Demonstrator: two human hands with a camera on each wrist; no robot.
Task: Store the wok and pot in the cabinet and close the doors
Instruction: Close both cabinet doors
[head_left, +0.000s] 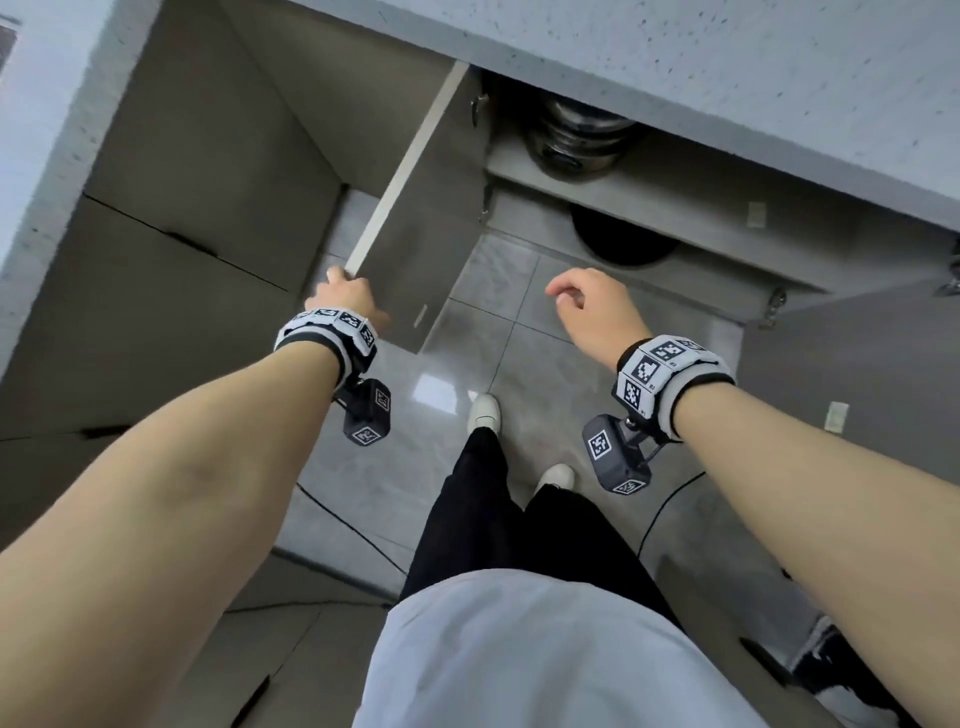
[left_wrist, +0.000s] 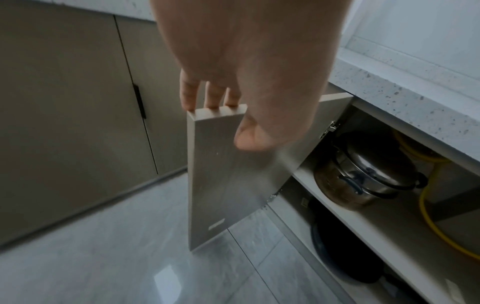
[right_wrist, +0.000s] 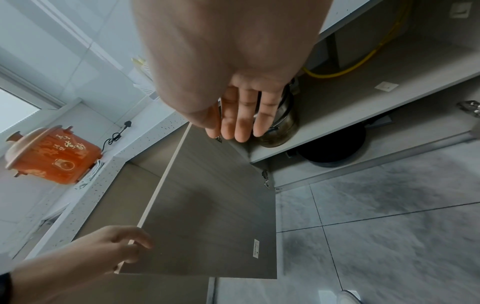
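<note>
A steel pot (head_left: 576, 140) (left_wrist: 363, 174) (right_wrist: 279, 123) stands on the cabinet's upper shelf. Below it the black wok (head_left: 623, 241) (left_wrist: 342, 246) (right_wrist: 335, 148) lies on the cabinet floor. My left hand (head_left: 345, 296) (left_wrist: 233, 115) grips the top corner of the left cabinet door (head_left: 415, 249) (left_wrist: 228, 174) (right_wrist: 215, 205), fingers over its edge and thumb on its inner face; the door stands open. My right hand (head_left: 582, 304) (right_wrist: 239, 115) hovers over the floor in front of the cabinet, fingers relaxed and holding nothing. The right door (head_left: 857, 353) also stands open.
A speckled grey countertop (head_left: 727, 78) overhangs the cabinet. A yellow hose (left_wrist: 428, 216) (right_wrist: 363, 61) runs along the back of the shelf. An orange cooker (right_wrist: 49, 156) sits on the counter to the left. My feet (head_left: 485, 410) stand on grey floor tiles.
</note>
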